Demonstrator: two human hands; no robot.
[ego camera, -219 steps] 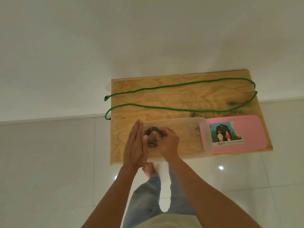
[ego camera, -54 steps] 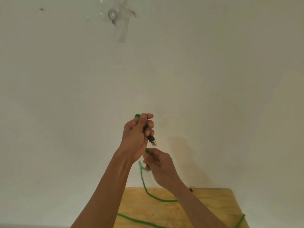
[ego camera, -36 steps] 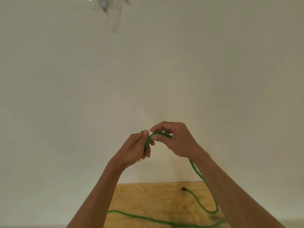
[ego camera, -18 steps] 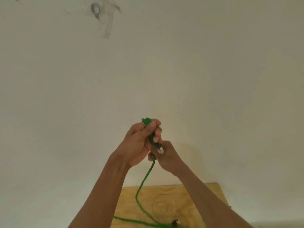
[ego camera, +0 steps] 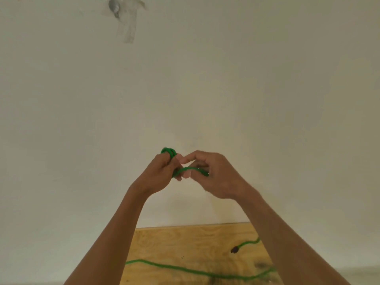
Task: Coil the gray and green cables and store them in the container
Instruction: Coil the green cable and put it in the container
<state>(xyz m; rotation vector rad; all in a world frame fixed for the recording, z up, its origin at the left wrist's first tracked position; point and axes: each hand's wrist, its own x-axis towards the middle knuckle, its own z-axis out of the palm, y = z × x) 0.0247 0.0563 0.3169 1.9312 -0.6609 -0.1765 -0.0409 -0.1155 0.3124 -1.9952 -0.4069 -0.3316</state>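
Note:
Both my hands are raised in front of the pale wall. My left hand (ego camera: 159, 173) is closed around a small bundle of green cable (ego camera: 186, 170) loops that stick out above its fingers. My right hand (ego camera: 216, 177) pinches the same cable just to the right and bends a fresh arc across to the left hand. The remaining green cable trails down behind my right arm onto the wooden board (ego camera: 185, 243), where a long strand lies and its dark plug end (ego camera: 234, 249) rests. The gray cable and the container are out of view.
Only the far strip of the wooden board shows at the bottom, against the wall. A silver fitting under clear tape (ego camera: 123, 19) is stuck high on the wall.
My right hand rose from under the left and swung right, carrying a new arc of green cable. The loop bundle in my left hand has grown. The loose plug end slid right on the board.

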